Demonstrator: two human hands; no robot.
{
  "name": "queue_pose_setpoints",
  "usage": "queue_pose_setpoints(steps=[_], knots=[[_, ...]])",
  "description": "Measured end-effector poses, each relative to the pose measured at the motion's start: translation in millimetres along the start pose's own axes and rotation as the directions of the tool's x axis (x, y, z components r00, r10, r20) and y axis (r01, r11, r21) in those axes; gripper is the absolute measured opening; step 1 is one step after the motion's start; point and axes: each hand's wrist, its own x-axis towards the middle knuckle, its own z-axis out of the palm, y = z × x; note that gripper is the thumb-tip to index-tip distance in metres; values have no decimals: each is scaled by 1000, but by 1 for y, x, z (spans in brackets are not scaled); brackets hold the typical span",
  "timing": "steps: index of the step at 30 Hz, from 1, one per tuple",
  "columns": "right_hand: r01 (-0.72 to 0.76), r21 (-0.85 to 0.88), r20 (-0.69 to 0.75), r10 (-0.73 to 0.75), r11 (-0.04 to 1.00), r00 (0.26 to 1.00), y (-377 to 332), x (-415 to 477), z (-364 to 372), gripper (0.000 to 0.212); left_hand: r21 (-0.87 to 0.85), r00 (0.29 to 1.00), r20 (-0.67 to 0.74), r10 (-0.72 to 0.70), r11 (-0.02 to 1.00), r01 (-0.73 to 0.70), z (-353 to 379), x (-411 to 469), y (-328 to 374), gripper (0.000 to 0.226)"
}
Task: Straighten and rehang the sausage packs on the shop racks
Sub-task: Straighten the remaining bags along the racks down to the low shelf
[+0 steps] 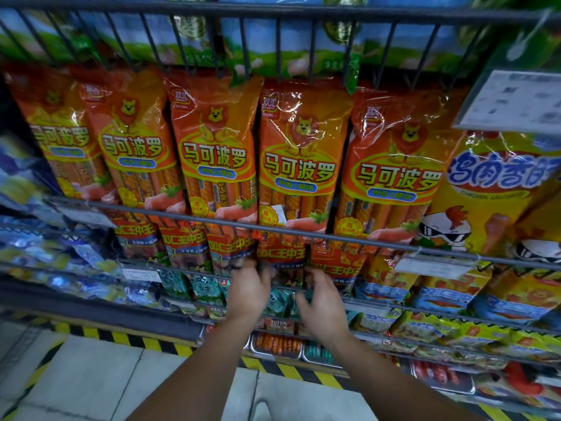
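Upright red sausage pack (pixel 280 253) just above both hands: left hand (pixel 249 291) fingers (pixel 246 266) curled on its edge, right hand (pixel 322 306) fingers (pixel 314 276) apart.

Wire rack (pixel 273 10), five orange sausage packs (pixel 217 159) hung in a row, yellow pack (pixel 491 189) at right, red packs (pixel 179 241) below

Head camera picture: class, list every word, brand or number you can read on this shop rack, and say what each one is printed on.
"马可波罗": orange packs, upper row.
"双汇": small logo at their top left corner.
"王中王": red packs, row below.
"鸡肉香": yellow pack; the rest is cut off at the picture's edge.
Too blurred to read: the white tags and the blue labels on the orange packs.
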Motion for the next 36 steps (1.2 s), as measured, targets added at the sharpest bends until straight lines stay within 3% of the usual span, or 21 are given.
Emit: queue_pose_setpoints(steps=[7, 13, 18, 22, 26, 29, 31, 33, 36], knots=[[26, 9, 32, -27, 1000, 999, 12, 11, -3, 54, 54, 996, 44, -77, 996, 75, 1, -26, -5, 41], [7, 5, 37, -7, 1000, 999, 9, 9, 8, 51, 59, 995, -27, -95, 994, 97, -18, -25, -21, 51], [129, 40, 49, -131, 991, 990, -7, 2, 15, 46, 92, 995, -83, 46, 995, -39, -37, -6, -35, 37], [271, 89, 64, -277, 958, 959, -39, 7, 30, 49, 242, 992, -47, 118, 965, -103, -47, 14, -50, 38], [311, 49, 77, -314, 949, 946, -79, 25, 58, 54, 455, 970, 15, 242, 862, -222, -65, 31, -74, 39], [275, -71, 95, -268, 959, 959, -101, 44, 77, 65, 498, 936, 116, 331, 797, -343, -81, 44, -93, 40], [195, -165, 85, -183, 967, 979, -109, 52, 83, 61, 520, 906, 158, 393, 747, -415, -91, 51, -106, 44], [98, -252, 66, -83, 963, 994, -119, 52, 85, 56, 558, 870, 111, 481, 694, -455, -100, 60, -119, 48], [4, -317, 38, 8, 949, 999, -130, 48, 92, 70, 571, 865, 86, 494, 687, -449, -115, 70, -136, 54]])
